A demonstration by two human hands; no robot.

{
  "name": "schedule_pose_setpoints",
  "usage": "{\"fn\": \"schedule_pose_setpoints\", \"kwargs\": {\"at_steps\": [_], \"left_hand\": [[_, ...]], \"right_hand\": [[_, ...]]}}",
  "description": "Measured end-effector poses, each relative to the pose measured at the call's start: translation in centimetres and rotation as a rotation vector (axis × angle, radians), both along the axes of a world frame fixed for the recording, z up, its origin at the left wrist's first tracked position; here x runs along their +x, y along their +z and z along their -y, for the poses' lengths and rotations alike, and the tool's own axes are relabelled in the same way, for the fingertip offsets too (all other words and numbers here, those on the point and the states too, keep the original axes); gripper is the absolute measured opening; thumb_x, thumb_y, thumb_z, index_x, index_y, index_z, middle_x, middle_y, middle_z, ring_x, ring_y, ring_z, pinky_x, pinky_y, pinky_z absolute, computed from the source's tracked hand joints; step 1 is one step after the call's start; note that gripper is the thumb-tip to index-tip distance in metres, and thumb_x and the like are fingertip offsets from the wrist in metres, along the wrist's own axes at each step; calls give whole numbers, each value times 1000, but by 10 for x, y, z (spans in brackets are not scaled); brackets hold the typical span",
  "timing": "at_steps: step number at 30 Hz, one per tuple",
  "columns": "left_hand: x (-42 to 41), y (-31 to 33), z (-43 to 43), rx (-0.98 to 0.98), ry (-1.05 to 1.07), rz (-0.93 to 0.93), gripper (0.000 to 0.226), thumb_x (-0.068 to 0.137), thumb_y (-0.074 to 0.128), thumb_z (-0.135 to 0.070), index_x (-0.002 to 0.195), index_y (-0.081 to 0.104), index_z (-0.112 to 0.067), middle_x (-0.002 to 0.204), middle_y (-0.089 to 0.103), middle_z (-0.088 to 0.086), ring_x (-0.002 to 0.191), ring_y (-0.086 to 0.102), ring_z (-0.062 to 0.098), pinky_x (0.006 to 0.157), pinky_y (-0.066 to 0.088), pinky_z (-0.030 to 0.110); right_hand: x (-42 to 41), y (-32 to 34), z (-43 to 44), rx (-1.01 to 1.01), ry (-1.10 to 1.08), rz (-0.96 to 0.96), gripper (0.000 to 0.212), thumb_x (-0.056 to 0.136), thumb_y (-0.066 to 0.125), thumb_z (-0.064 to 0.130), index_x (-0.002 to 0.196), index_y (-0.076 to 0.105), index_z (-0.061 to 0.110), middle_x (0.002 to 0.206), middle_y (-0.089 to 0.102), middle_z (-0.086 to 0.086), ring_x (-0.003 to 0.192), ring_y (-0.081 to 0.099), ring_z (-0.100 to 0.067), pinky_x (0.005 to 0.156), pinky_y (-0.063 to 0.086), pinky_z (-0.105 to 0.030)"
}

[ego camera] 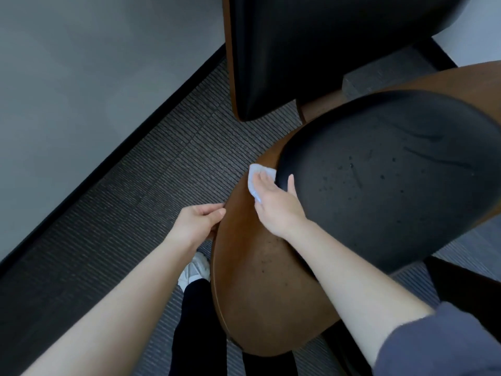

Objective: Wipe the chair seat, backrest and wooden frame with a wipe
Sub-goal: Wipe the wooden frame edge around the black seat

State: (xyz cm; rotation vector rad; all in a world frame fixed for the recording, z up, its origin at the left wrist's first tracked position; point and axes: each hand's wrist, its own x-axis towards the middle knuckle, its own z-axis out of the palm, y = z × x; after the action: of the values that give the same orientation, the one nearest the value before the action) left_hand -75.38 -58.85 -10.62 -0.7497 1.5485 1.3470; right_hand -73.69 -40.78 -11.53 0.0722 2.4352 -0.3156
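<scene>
Right hand (273, 202) pressed the wipe (256, 172) with flat fingers on the wooden frame (260, 280) beside the black cushion (379, 180), left hand (196, 221) gripped the frame's edge; unpinched, the wipe could slip free.

Through the head camera I saw my right hand (276, 204) lying flat on a white wipe (254, 175), pressing it against the wooden frame (257, 280) just beside the edge of the black cushion (393, 180), with the thumb resting on the cushion. The cushion showed dark spots and streaks. My left hand (198, 221) gripped the frame's outer rim, fingers curled round it. A second chair (298, 50) stood beyond, close by. Below lay ribbed grey carpet (162, 164), a black skirting (108, 161) and pale wall (81, 77), and a white shoe (195, 270) under the frame.
</scene>
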Motion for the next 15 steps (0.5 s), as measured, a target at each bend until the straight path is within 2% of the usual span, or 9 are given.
{"fn": "schedule_pose_setpoints", "kwargs": {"at_steps": [2,4,8,12,15], "left_hand": [[8,9,4,7,28,-3,22,96,58,-9,114,69,-10,95,75,7,89,72,19,68,58,22],[16,18,7,9,44,5,22,96,57,-8,115,69,-7,96,75,10,90,72,21,71,59,23],[27,33,12,-19,47,26,24,97,57,-8,118,67,-6,100,74,12,94,72,24,82,58,31],[35,45,18,-38,2,38,24,96,57,-6,117,67,-3,98,74,16,92,72,27,82,59,36],[41,56,22,-54,-13,91,20,97,57,-8,112,68,-5,97,75,13,91,73,25,80,60,38]], "right_hand": [[16,11,20,-103,18,-47,60,101,36,18,154,9,14,161,15,-7,148,15,-19,120,-1,-53],[48,26,30,-164,26,-56,62,99,40,13,154,11,14,161,13,-5,149,9,-16,120,0,-51],[63,31,32,-178,-179,-55,64,97,43,2,153,17,17,161,17,-4,149,11,-15,121,0,-47],[92,59,63,-362,-191,-84,65,94,44,-2,152,22,15,160,19,-3,149,11,-15,120,1,-38],[106,60,56,-271,-299,-47,65,95,44,-3,152,22,16,160,19,-2,149,11,-14,121,1,-37]]}}
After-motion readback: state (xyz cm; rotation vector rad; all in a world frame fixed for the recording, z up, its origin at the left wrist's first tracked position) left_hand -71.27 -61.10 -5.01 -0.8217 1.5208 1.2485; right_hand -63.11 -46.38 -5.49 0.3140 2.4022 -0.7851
